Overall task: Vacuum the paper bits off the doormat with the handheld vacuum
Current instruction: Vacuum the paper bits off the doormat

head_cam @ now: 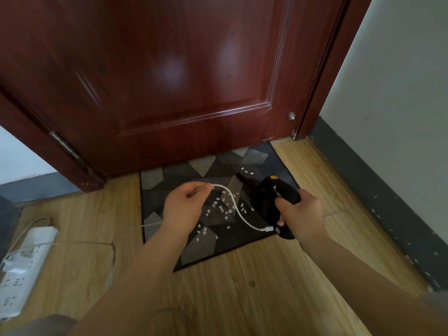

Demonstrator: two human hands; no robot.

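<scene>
A grey doormat [169, 180] with a geometric pattern lies on the wood floor against the door. Several white paper bits [221, 209] are scattered over its middle and a few near its far right. My right hand [300, 214] grips the black handheld vacuum [264, 197], which has a yellow button on top and its nozzle pointing toward the door. A white charging cable [236, 207] is plugged into the vacuum's rear. My left hand [184, 207] pinches this cable above the mat.
A dark red door [169, 81] stands closed just behind the mat. A white power strip [21, 260] with cables lies on the wood floor [242, 287] at the left. A grey wall with a dark skirting [378, 197] runs along the right.
</scene>
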